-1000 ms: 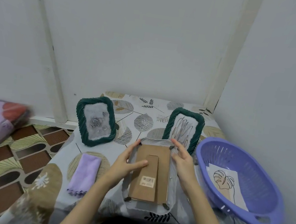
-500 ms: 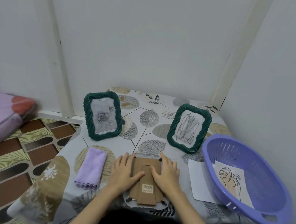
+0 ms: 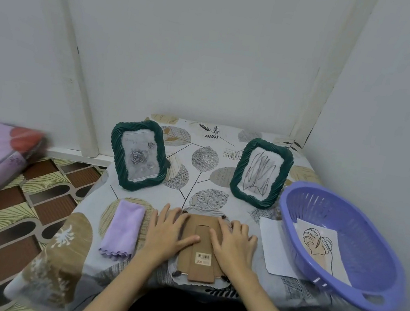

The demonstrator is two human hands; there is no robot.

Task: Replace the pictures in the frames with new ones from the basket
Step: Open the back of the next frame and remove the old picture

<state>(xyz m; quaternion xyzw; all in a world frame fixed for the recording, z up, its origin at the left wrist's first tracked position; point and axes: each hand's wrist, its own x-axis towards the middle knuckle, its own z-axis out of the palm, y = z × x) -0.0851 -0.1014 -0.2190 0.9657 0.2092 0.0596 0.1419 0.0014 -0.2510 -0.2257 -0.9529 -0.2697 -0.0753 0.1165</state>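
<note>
Covering the tabletop (image 3: 204,171) is a leaf-printed cloth, and at its right edge sits a purple basket (image 3: 358,258) holding a leaf line drawing (image 3: 318,245), with a blank white sheet (image 3: 271,245) lying partly under the basket's near side. Toward the back edge two green frames stand upright: the left frame (image 3: 138,154) shows a rose picture, the right frame (image 3: 262,173) a scribbled line drawing. At the front edge a third frame (image 3: 202,248) lies face down, brown backing and stand upward. The left hand (image 3: 169,232) and right hand (image 3: 232,242) press flat on it, fingers extended and grasping nothing. A folded lilac cloth (image 3: 123,228) lies just left.
</note>
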